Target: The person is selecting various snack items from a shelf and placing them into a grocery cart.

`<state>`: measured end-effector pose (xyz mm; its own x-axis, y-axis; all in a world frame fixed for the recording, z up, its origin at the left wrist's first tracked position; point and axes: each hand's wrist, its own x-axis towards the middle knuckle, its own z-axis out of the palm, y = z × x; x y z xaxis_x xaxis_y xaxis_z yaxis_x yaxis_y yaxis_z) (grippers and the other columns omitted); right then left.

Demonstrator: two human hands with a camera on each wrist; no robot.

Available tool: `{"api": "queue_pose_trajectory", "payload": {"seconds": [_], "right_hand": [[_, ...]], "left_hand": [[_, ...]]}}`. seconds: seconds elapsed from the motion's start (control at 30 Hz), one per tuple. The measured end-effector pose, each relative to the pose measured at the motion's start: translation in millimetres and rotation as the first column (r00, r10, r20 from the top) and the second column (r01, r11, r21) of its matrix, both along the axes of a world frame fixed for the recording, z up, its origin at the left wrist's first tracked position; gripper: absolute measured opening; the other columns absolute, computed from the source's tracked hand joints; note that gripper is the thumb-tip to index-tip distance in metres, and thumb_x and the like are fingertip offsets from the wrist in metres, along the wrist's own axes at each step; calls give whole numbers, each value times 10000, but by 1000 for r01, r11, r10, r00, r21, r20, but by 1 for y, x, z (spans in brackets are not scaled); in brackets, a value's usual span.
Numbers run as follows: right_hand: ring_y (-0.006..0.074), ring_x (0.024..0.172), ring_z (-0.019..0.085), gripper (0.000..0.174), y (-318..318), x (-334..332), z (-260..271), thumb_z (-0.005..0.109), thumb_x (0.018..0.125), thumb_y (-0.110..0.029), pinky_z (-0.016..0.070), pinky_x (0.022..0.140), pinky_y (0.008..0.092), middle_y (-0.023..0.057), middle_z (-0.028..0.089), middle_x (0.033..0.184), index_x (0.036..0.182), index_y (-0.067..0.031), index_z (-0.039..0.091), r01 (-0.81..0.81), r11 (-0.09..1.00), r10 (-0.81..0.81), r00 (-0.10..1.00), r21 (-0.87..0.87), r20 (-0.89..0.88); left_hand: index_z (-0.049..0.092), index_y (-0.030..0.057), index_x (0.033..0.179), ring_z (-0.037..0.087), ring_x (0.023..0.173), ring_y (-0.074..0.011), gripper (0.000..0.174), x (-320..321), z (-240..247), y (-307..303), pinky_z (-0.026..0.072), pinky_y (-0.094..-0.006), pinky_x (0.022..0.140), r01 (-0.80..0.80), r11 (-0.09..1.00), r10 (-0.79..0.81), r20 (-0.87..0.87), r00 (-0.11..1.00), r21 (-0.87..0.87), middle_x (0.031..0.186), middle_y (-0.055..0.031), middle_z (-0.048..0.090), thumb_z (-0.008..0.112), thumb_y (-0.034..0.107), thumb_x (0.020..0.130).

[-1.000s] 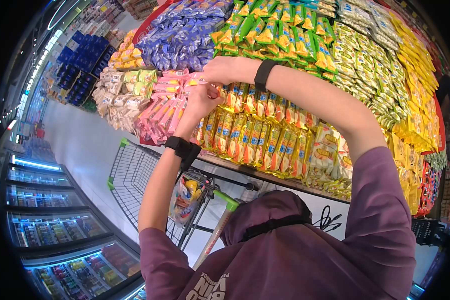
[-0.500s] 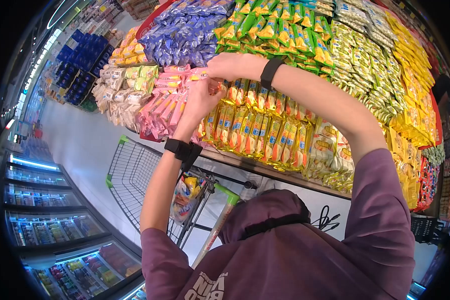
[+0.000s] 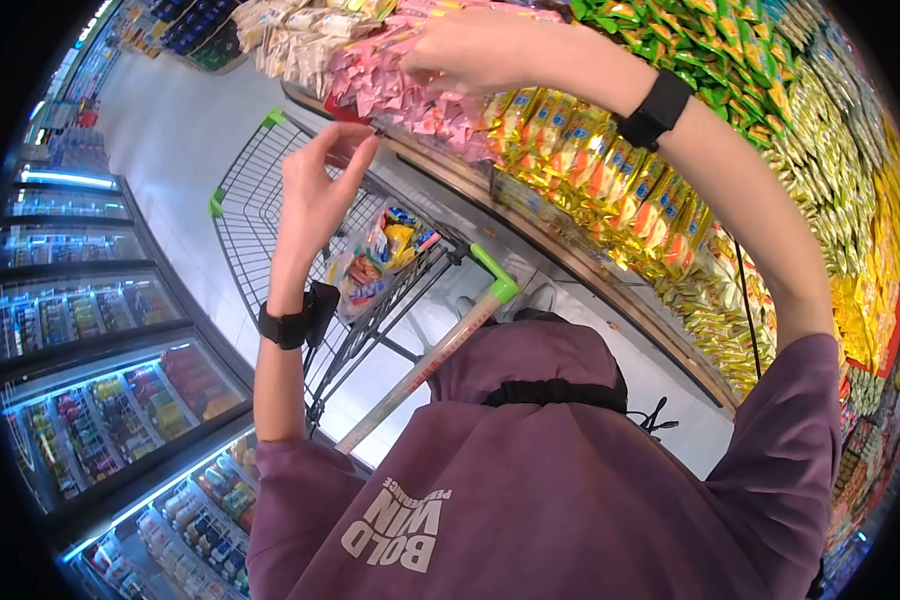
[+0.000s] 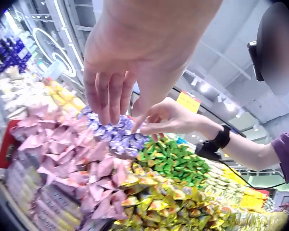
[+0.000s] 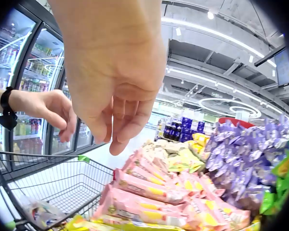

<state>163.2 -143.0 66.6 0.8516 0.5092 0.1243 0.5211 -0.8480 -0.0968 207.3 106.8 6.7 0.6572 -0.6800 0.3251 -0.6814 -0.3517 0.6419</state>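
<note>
Over the shopping cart [image 3: 235, 205], my left hand [image 3: 315, 185] hangs with its fingers loosely bent and a gap between thumb and fingers. In the left wrist view those fingers hold nothing. My right hand [image 3: 475, 50] is above the pink snack packets [image 3: 395, 95], palm down. The right wrist view has its fingers [image 5: 127, 115] drooping loosely, nothing between them, over the near side of the pink packets. A clear bag [image 3: 375, 265] of colourful packets sits in the cart.
Gold packets [image 3: 590, 170] lie right of the pink ones, with green packets [image 3: 710, 60] behind. Purple packets [image 5: 245, 159] are heaped farther back, white ones [image 3: 290, 50] to the left. The wooden display edge [image 3: 570, 255] runs beside the cart handle [image 3: 425, 365]. Glass-fronted coolers [image 3: 100, 360] line the left.
The hands were together at the pink packets. They have parted: my left hand has moved down and left over the cart, and the right stays over the packets. The head view has tilted downward.
</note>
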Motion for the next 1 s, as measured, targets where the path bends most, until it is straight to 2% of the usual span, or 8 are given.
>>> {"api": "queue_pose_trajectory", "payload": {"seconds": [0.03,0.23,0.33,0.53,0.7,0.93,0.97,1.0], "right_hand": [[365,818,660,153,21,3,-1,672,817,-133,517,702,461,168,654,780,871,5,635,28,989,-30,999,-143,-17],[376,794,678,221,119,27,-72,710,800,-193,547,673,473,181,663,782,854,14,658,-189,982,185,974,-24,-130],[363,816,686,196,162,42,-113,693,810,-172,556,702,464,182,683,823,857,17,673,-241,970,225,947,-42,-230],[328,909,694,180,215,65,-203,671,790,-126,564,773,422,169,710,959,941,-40,723,-216,973,155,871,-79,-466],[386,871,682,166,237,80,-280,584,783,-27,550,743,460,247,689,939,894,52,678,-97,988,148,798,119,-584],[340,794,709,221,277,99,-397,540,808,-17,560,661,424,243,698,917,945,108,660,160,987,-50,391,14,-919],[331,1036,670,287,282,104,-411,595,855,-95,546,814,436,197,677,1157,1103,22,679,108,990,-113,272,-86,-956],[330,1055,664,294,288,102,-414,589,859,-97,545,831,439,198,670,1173,1114,19,677,92,994,-91,300,-66,-950]], "left_hand": [[686,-3,978,679,723,-176,179,2,-13,16,525,-305,685,-26,998,27,-20,999,62,830,-105,719,684,150,884],[679,-8,942,683,799,-361,195,28,-138,110,537,-408,724,-29,882,43,-19,999,469,841,-192,703,665,171,866],[699,2,949,690,806,-360,212,41,-215,162,543,-410,749,-8,869,167,-277,946,495,836,-214,700,673,187,848],[729,28,962,700,824,-350,226,33,-276,230,546,-408,773,14,756,301,-366,881,655,857,-226,705,681,207,832],[684,-26,956,699,823,-354,303,35,-305,239,546,-419,764,-185,765,475,-347,808,616,884,-233,705,726,235,810],[537,-43,1103,686,883,-380,620,60,-356,228,545,-453,765,-246,620,539,-176,823,745,902,-245,684,808,373,730],[529,-45,1116,682,887,-390,621,60,-366,224,544,-460,766,-259,628,532,-161,832,734,905,-254,681,804,353,727],[520,-48,1129,678,892,-400,623,60,-374,223,543,-467,767,-269,632,523,-144,840,726,907,-263,678,801,333,724]]}}
